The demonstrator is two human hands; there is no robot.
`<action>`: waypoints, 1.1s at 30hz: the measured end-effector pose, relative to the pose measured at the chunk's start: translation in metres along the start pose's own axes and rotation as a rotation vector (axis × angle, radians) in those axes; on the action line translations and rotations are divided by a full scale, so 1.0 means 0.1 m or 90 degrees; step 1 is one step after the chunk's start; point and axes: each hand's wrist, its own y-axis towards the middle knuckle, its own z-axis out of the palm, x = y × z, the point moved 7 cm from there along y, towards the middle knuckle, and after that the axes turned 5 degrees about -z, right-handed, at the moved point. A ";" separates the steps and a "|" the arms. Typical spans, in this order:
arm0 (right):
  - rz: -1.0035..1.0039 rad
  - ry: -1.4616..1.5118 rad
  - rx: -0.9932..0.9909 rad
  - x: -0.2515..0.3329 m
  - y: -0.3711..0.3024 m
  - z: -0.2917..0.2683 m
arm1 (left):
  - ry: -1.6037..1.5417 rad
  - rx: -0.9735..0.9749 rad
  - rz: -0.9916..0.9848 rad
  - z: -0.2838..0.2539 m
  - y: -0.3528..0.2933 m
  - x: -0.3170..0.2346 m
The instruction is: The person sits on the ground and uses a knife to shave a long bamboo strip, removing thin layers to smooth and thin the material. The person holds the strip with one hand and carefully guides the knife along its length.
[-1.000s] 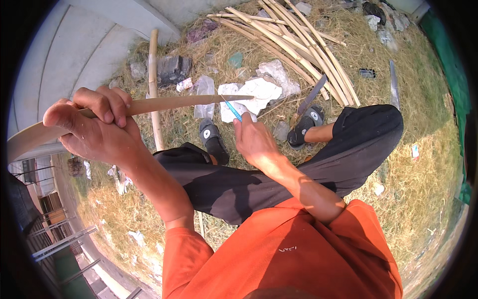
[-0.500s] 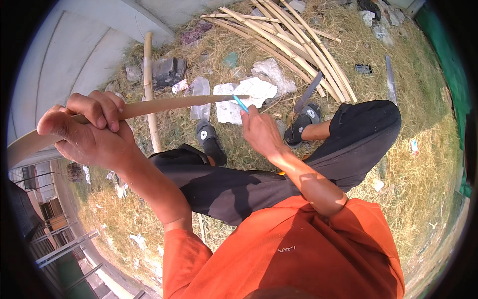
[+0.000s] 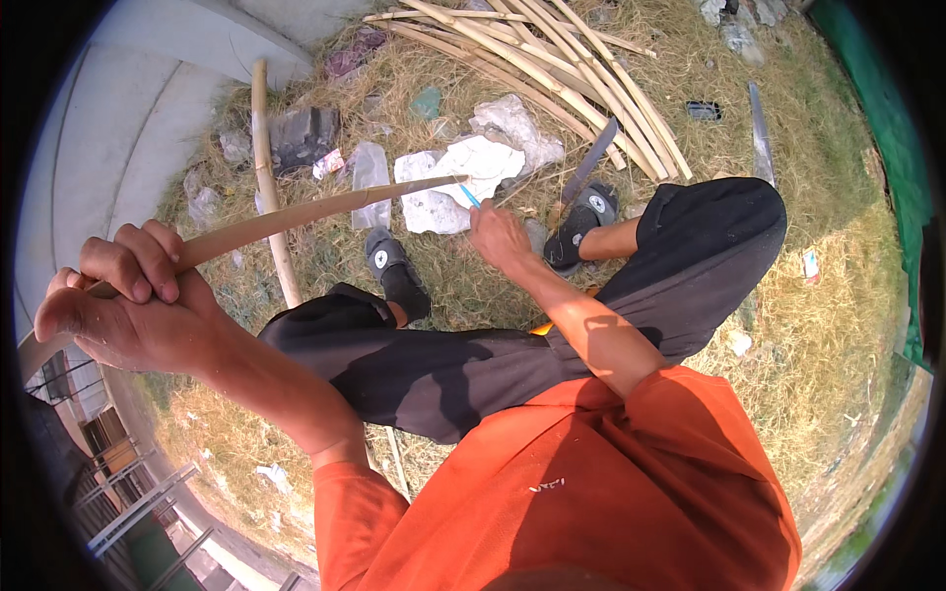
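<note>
We identify the carrier as rough ground (image 3: 828, 325) covered in dry, straw-coloured grass. Toward its far edge we find a heap of long, pale yellow, bamboo-like strips (image 3: 574, 84), some crossing others. Closer to the ground's right edge, we locate a small, flat black object (image 3: 703, 110) and a long silver metal blade (image 3: 761, 133), its near end hidden. Toward the far left corner we note an angular dark grey block (image 3: 303, 136). Between block and heap we find a crumpled clear plastic bag (image 3: 371, 177), jagged white slabs (image 3: 432, 210) and a rough grey-white rock (image 3: 520, 128).
</note>
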 end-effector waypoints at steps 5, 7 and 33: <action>0.039 0.047 0.036 -0.17 0.06 0.09 | 0.024 -0.082 -0.017 -0.10 -0.07 -0.03; 0.009 0.068 0.074 -0.08 0.08 0.19 | -0.002 -0.091 -0.048 -0.17 -0.07 0.02; -0.210 0.147 0.015 1.54 -0.72 -1.06 | -0.088 -0.016 -0.038 0.06 -0.10 -0.05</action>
